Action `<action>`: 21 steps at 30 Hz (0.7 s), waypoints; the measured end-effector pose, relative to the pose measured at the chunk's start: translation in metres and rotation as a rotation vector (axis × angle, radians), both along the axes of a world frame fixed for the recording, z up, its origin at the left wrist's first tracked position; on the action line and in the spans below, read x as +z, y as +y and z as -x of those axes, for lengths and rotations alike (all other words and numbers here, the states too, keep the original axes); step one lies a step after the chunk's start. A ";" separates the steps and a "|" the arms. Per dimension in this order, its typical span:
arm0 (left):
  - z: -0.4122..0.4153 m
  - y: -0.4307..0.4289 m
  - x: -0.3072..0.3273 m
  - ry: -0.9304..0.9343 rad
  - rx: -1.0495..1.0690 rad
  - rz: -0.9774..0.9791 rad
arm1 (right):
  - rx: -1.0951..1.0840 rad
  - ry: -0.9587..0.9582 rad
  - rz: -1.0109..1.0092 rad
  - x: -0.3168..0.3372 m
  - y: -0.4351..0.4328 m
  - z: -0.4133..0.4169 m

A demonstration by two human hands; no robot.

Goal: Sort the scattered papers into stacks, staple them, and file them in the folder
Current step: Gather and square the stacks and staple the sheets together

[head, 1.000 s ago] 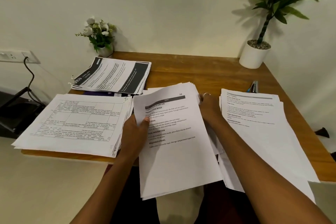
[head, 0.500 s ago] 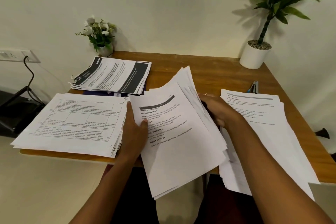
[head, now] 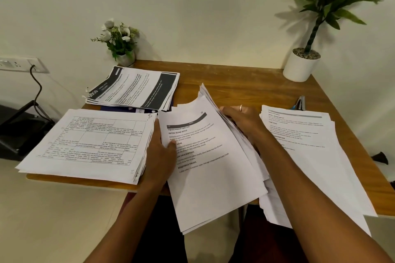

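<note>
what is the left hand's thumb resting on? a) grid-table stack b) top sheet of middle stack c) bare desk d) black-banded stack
b: the left hand grips the middle stack of white printed sheets at its left edge, thumb on its top sheet.

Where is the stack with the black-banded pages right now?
Head view: the black-banded stack lies far left on the table, just in front of the flower pot and behind the grid-printed stack.

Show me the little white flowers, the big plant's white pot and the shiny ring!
Little white flowers (head: pixel 125 32): head view, on a bloom.
White pot (head: pixel 301 68): head view, on its front wall.
Ring (head: pixel 241 108): head view, on the band round a finger.
</note>
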State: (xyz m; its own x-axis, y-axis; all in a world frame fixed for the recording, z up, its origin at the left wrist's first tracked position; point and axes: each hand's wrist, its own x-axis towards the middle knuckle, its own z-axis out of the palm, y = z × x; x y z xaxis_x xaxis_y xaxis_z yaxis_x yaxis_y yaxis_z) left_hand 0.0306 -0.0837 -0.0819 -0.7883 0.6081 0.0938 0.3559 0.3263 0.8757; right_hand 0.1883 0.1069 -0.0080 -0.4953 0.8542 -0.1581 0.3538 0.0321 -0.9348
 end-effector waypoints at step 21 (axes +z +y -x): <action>-0.001 -0.002 0.001 -0.017 -0.032 -0.029 | -0.028 -0.123 -0.335 -0.010 0.003 0.013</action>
